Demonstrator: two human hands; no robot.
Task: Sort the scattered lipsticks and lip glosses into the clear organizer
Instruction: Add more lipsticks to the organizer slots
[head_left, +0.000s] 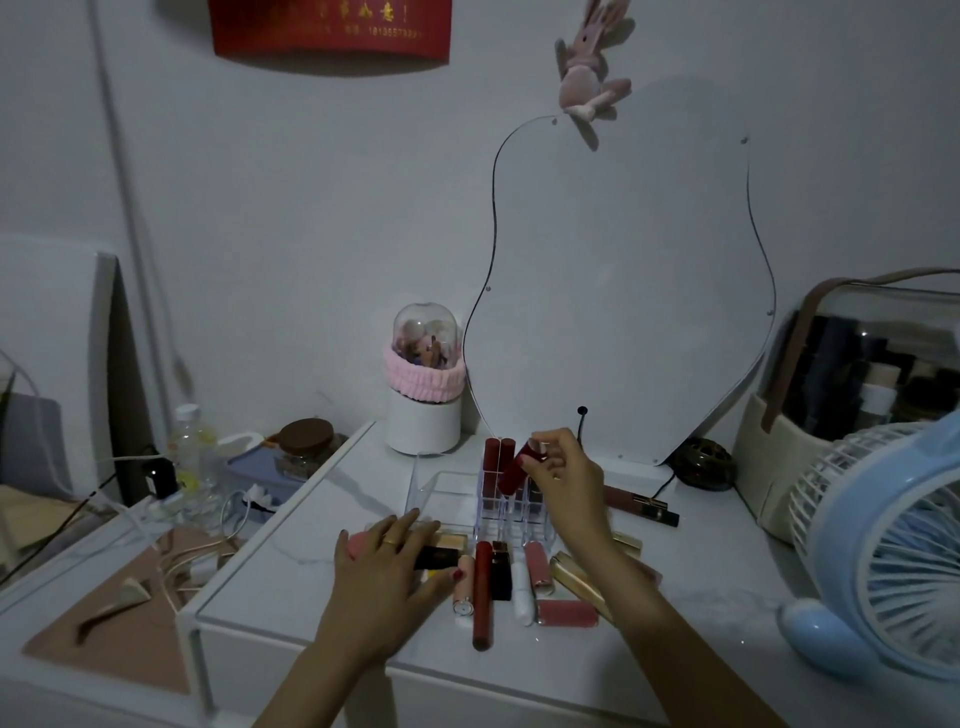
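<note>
Left hand (387, 564) flat beside lipsticks (483, 592)

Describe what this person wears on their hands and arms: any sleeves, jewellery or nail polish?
Both forearms are bare, with no sleeves in view. The left hand wears a thin gold-coloured ring on one finger, and its thumbnail carries dark red polish. The right hand shows a small ring too.

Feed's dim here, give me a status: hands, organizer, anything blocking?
Right hand holds a dark red tube, tilted over the clear organizer. Left hand flat on scattered lipsticks. Two red tubes already slotted; nothing blocking.
</note>
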